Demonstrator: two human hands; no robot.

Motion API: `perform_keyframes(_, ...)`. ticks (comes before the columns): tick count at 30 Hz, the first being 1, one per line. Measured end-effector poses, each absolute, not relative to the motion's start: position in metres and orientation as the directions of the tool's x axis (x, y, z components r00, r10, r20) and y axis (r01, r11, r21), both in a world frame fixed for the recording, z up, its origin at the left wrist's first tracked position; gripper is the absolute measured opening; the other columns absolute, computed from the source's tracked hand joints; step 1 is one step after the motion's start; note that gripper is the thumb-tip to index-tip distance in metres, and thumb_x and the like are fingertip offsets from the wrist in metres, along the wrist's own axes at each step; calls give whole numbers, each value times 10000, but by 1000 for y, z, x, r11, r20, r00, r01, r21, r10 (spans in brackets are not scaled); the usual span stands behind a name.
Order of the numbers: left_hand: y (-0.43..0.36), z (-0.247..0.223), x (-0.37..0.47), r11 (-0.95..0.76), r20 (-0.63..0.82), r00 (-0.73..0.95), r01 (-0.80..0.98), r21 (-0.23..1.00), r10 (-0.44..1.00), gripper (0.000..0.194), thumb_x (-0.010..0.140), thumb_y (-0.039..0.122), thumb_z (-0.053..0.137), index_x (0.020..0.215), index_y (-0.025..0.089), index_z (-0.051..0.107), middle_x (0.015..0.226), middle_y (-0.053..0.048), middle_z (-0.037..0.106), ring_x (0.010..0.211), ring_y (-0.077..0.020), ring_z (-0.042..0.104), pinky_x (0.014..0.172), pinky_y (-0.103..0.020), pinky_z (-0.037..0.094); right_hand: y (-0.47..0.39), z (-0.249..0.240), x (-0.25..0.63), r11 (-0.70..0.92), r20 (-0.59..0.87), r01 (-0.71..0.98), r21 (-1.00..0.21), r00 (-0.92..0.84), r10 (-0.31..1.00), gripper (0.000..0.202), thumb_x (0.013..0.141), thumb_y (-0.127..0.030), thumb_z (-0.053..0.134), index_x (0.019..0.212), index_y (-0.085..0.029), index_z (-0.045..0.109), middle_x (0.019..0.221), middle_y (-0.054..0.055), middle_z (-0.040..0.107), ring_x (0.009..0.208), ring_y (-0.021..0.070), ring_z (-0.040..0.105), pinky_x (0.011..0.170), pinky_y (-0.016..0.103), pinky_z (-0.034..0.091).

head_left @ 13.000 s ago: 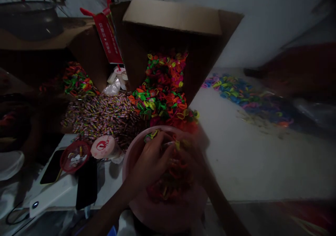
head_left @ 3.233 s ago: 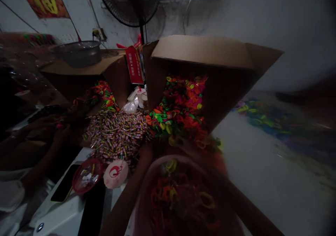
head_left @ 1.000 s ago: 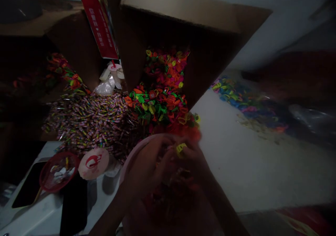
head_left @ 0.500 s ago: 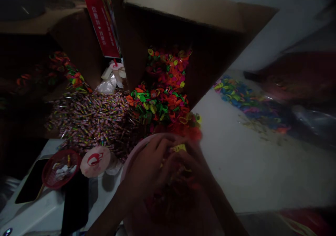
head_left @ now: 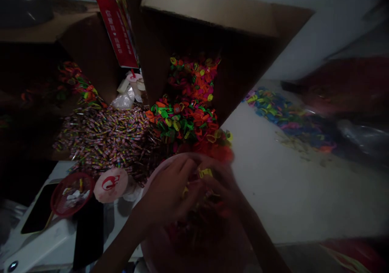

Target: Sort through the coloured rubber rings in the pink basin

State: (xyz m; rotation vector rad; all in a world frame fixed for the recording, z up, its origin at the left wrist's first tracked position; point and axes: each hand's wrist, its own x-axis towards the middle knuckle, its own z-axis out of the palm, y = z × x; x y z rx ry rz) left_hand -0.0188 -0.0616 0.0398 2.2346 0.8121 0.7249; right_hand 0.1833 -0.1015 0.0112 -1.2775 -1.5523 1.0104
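Observation:
Both hands are close together over a pale pink basin (head_left: 156,244). My right hand (head_left: 226,184) has its fingers closed on a small yellow plastic piece (head_left: 206,172). Next to it, my left hand (head_left: 173,188) has its fingers bent inward; what is between them is too dark to make out. Lower in the basin lie small coloured things, mostly in shadow. Just beyond the rim spreads a heap of bright plastic pieces (head_left: 182,121) in orange, green and yellow, spilling from a cardboard box (head_left: 243,74). Left of that is a pile of thin wrapped sticks (head_left: 112,133).
On the left are a red mesh basket (head_left: 71,212), a lidded cup (head_left: 111,186), a dark phone (head_left: 41,208) and another dark flat object (head_left: 89,236). A red carton (head_left: 120,34) stands behind. Blue and yellow pieces (head_left: 279,111) lie on the white table (head_left: 288,200), near a blurred person (head_left: 343,86).
The view has shifted slightly. My hands stay together over the basin, with the yellow piece a little lower and still held on the right side.

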Motion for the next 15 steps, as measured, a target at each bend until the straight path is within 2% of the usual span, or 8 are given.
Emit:
perform_keyframes(3,-61,31,-16,-672,346,630,400,623,695,191,968,252,652,1124,213,549,1178,-104,675,1092,-278,644,901,-398,537,-105,11,180,134,113,312,-940,-85,990,237,1018,-492,609,1016,-265,679,1089,32,732,1075,233,670,919,333,550)
perform_keyframes(5,-59,23,-14,-700,420,586,410,585,693,157,958,185,639,1067,220,532,1092,-73,677,1019,-252,650,839,-359,526,-105,9,179,149,124,342,-928,-93,988,203,1029,-450,590,1017,-267,675,1010,23,725,1007,220,667,853,316,555)
perform_keyframes(7,-58,16,-11,-721,478,555,393,570,681,133,965,152,608,1009,228,509,1025,-49,668,961,-228,647,788,-328,508,-105,8,179,188,154,378,-907,-117,981,180,1032,-422,578,1017,-270,672,1013,23,728,1009,221,665,837,317,553)
perform_keyframes(11,-56,9,-9,-758,531,551,363,542,643,123,985,136,566,958,235,497,955,-30,653,904,-213,629,744,-311,477,-101,7,182,226,176,461,-858,-148,973,165,1043,-394,552,1034,-271,661,1092,29,740,1072,228,671,913,335,545)
perform_keyframes(15,-57,5,-6,-750,513,557,380,542,653,115,987,123,551,941,227,532,916,-32,650,868,-215,613,748,-320,470,-102,4,180,226,178,524,-821,-140,974,194,1050,-365,538,1147,-270,677,1291,45,712,1198,242,633,1075,373,480)
